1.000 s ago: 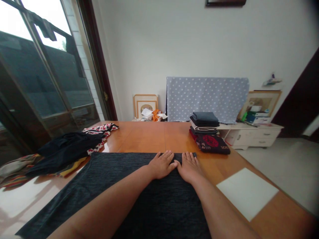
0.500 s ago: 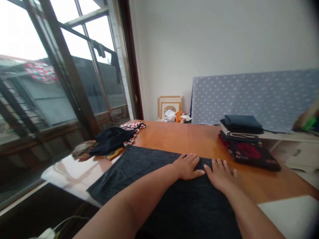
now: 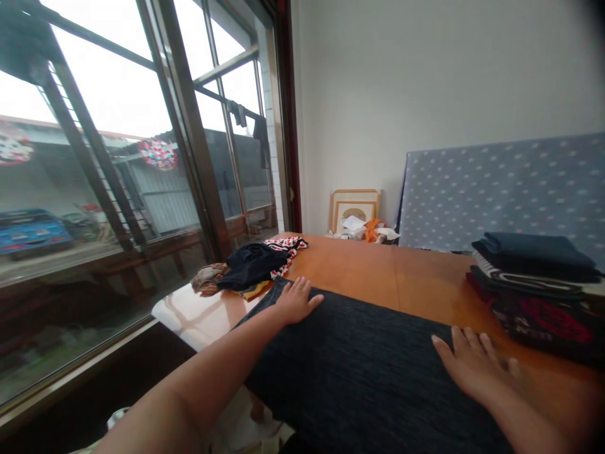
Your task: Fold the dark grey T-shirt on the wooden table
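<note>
A dark grey garment [image 3: 373,359] is spread over the table, its near part running out of the bottom of the view; which kind of garment it is I cannot tell. My left hand [image 3: 297,301] lies flat on its far left corner, fingers stretched forward and thumb out to the right. On the far right edge rests my right hand [image 3: 475,362], palm down with fingers apart, some of them reaching past the cloth. Neither hand grips anything.
A loose heap of clothes [image 3: 253,265] lies at the table's far left. To the right stands a stack of folded clothes [image 3: 534,265]. The brown tabletop [image 3: 359,265] stretches behind the garment. Framed pictures [image 3: 354,202] lean on the wall, left of a dotted grey cloth [image 3: 496,195]. Windows line the left.
My hands, close together earlier, are now far apart: the left has slid to the garment's left corner, the right lies at its right edge. The view has turned left.
</note>
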The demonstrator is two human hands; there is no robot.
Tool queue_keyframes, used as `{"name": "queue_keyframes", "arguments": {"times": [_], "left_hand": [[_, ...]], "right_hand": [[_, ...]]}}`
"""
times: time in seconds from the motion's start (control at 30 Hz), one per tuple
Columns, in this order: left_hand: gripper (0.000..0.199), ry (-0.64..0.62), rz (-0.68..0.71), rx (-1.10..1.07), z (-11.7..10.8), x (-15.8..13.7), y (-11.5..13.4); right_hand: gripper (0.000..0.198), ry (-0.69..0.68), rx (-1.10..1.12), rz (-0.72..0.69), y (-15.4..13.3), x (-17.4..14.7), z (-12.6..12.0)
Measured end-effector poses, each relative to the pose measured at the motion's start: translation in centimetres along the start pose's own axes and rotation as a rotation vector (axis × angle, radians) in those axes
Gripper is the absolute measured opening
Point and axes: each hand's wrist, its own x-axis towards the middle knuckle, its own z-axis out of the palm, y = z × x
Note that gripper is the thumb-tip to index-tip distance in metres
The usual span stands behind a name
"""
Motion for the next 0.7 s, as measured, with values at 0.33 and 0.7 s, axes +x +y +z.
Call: {"name": "queue_keyframes", "arguments": {"times": [0.33, 0.7], "left_hand": [[0.094, -0.009, -0.116, -0.002, 1.1, -1.7, -4.4], [0.091, 0.015, -0.115, 0.013, 3.2, 1.2, -6.3]], "right_hand": [[0.085, -0.018, -0.023, 0.003, -0.4, -0.2, -0.7], [0.076, -0.145, 0.388, 0.008, -1.1, -2.1, -8.1]]}}
